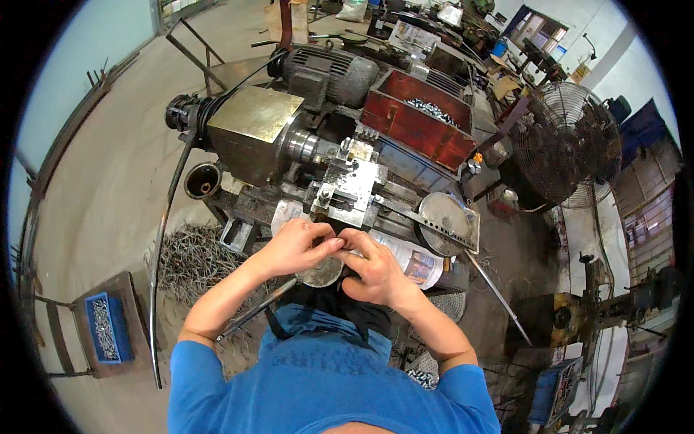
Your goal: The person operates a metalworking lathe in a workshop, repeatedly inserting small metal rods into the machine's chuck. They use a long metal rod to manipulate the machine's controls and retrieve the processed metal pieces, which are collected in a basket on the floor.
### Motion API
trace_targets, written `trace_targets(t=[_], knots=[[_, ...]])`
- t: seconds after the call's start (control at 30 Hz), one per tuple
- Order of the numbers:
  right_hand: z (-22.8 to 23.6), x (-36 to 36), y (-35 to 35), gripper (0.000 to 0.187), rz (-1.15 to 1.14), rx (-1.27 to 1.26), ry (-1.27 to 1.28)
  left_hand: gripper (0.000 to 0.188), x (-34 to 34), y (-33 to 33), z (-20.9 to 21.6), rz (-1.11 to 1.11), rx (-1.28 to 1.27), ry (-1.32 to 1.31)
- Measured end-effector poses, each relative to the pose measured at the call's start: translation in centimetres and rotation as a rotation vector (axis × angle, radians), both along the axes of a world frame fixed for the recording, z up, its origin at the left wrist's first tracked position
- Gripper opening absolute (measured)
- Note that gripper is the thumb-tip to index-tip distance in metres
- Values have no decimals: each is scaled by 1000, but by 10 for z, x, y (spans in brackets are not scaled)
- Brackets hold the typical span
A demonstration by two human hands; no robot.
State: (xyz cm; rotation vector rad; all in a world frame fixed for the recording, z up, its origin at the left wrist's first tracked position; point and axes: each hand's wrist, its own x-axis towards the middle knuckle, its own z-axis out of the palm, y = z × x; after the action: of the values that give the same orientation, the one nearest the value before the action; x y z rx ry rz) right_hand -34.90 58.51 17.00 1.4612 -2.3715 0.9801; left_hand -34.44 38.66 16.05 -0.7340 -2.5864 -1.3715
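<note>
One lathe-like machine stands beyond the left hand and right hand, whose fingertips meet close before it, any small piece pinched between them too hidden to tell and best steadied with light, even pressure.

Both hands up at the near edge of the metal slide block; left hand and right hand meet at the fingertips, whatever's pinched there too small to make out; spindle behind the block, sticking out of the headstock; motor beyond that; red bin of small metal parts right of the motor; round disc right of the block; caged fan far right; swarf heap on the left; blue tray of small parts lower left
</note>
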Motion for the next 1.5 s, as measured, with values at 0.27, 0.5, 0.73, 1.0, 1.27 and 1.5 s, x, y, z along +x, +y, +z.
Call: trace_targets(t=[0.27,0.5,0.73,1.0,1.27,1.5], knots=[[5,-16,-9,40,16,37,134,37,-7,-6,-8,-22,226,-290],[9,-30,-18,44,59,47,140,36,-14,-13,-9,12,283,-333],[10,-41,-33,46,85,43,102,35,-20,-24,-12,66,408,-335],[8,-54,-44,38,107,54,96,29,-25,-31,-19,82,460,-421],[2,-99,-55,31,87,170,182,18,-23,-70,4,292,498,-424],[-20,-192,-90,28,-188,654,386,22,21,-206,-14,825,130,0]])
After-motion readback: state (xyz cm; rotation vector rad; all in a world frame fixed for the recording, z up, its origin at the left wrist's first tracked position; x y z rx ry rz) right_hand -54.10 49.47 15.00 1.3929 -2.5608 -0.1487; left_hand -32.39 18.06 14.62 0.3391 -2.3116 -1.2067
